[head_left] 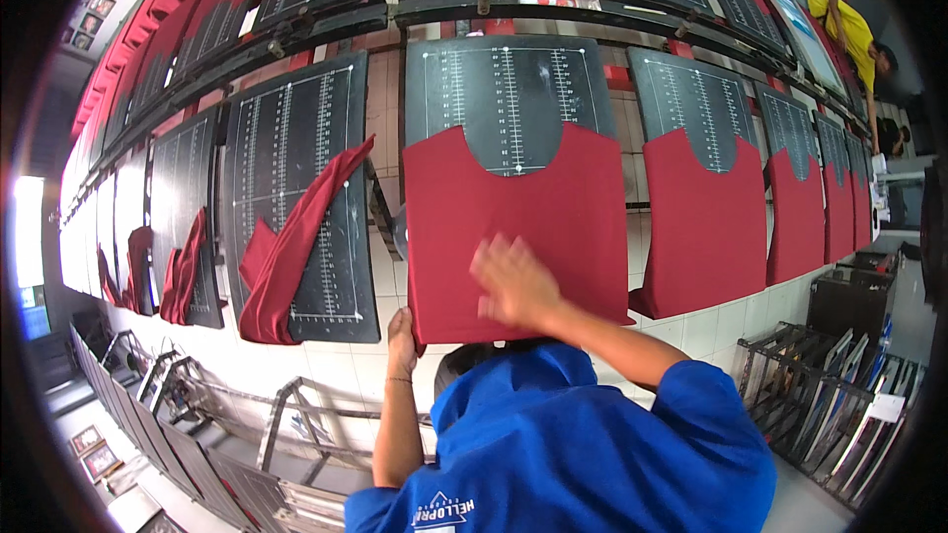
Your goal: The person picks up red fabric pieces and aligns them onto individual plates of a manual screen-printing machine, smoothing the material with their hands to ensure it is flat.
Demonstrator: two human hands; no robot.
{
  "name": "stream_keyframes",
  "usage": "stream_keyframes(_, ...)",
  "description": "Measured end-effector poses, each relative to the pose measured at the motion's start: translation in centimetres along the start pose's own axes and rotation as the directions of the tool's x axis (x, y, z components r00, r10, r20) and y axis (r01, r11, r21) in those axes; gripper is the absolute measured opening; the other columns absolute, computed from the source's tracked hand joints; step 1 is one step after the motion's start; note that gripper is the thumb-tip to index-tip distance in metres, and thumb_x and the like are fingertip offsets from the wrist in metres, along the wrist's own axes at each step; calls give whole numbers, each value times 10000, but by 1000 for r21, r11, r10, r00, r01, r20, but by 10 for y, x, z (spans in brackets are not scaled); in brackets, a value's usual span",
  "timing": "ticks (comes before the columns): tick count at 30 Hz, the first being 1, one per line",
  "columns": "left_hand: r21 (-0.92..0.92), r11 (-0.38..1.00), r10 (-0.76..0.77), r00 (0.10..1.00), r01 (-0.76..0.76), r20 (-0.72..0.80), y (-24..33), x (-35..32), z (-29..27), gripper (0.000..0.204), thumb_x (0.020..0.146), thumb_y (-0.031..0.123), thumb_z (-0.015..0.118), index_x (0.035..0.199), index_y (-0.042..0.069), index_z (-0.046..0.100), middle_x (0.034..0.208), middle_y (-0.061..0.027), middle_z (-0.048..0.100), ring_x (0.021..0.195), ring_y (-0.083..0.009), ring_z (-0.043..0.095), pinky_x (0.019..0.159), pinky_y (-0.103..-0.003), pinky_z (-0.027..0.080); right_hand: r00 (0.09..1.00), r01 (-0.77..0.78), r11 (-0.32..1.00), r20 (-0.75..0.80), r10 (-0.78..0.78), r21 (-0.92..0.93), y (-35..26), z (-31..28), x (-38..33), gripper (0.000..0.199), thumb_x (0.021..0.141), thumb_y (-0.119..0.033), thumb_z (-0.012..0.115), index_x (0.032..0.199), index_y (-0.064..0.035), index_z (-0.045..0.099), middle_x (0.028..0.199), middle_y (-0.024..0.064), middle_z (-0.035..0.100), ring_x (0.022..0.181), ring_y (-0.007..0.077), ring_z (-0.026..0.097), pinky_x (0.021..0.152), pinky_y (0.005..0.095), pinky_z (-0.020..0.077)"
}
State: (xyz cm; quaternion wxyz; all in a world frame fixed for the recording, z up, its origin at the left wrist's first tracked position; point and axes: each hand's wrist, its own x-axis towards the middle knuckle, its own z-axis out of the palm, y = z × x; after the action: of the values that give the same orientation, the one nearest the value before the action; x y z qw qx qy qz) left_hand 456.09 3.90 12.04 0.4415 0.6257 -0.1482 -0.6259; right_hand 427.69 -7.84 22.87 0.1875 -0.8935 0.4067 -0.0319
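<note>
Head view: ctr, our R hand [518, 283] open over red cloth [523, 212] on blk board [538, 84]; L hand [401, 341] at cloth's lower-L corner, grip we can't tell.

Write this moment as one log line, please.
Left hand: at lower-left corner of red fabric piece | Right hand: open, blurred, over its middle | Red fabric piece: spread on dark marked board

The person wears a bright blue shirt [612, 444], its cloth lightly creased. Sleeves are short; the right sleeve [706, 419] leaves the forearm [622, 343] bare. White print [444, 511], lettering with a peaked outline, marks the shirt toward its left side. A thin band [399, 379] circles the left wrist; its material cannot be told.
</note>
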Motion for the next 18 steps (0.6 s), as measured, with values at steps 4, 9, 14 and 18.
stream_keyframes(4, -3, 1000, -24, 1000, 24, -17, -9, -2, 0, 349, 1090, 380, 421, 977, 93, 583, 634, -13, 572, 415, -99, 475, 341, -247, 353, 829, 542, 816, 29, -558, 200, 21, 45, 4, 756, 931, -627, 495, 1489, -118, 461, 1592, 152, 370, 1474, 371, 341, 1214, 570, 216)
stream_keyframes(9, -14, 999, -43, 999, 43, -13, -4, -1, 2, 320, 1096, 307, 441, 982, 66, 619, 811, -10, 652, 656, -69, 571, 573, -243, 482, 906, 209, 971, -352, -237, -117, 116, -22, 205, 803, 903, -531, 577, 1500, -21, 408, 1582, 179, 376, 1487, 395, 298, 1229, 577, 162)
stream_keyframes(14, 312, 949, 21, 985, 35, -173, 14, -25, 3, 332, 1083, 331, 460, 1087, 38, 616, 968, -61, 671, 822, -115, 629, 659, -269, 532, 880, 434, 886, -290, -377, 166, -18, 51, 132, 764, 828, -468, 679, 1413, -8, 504, 1480, 226, 479, 1420, 393, 403, 1205, 582, 240)
stream_keyframes(18, 669, 732, 357, 909, -129, -215, -14, -95, -31, 298, 1055, 217, 515, 1103, -43, 653, 1004, -127, 683, 930, -204, 619, 847, -348, 507, 833, 535, 807, 5, -554, 250, 21, 38, -11, 807, 887, -621, 573, 1477, -82, 461, 1570, 99, 413, 1472, 350, 338, 1223, 564, 208)
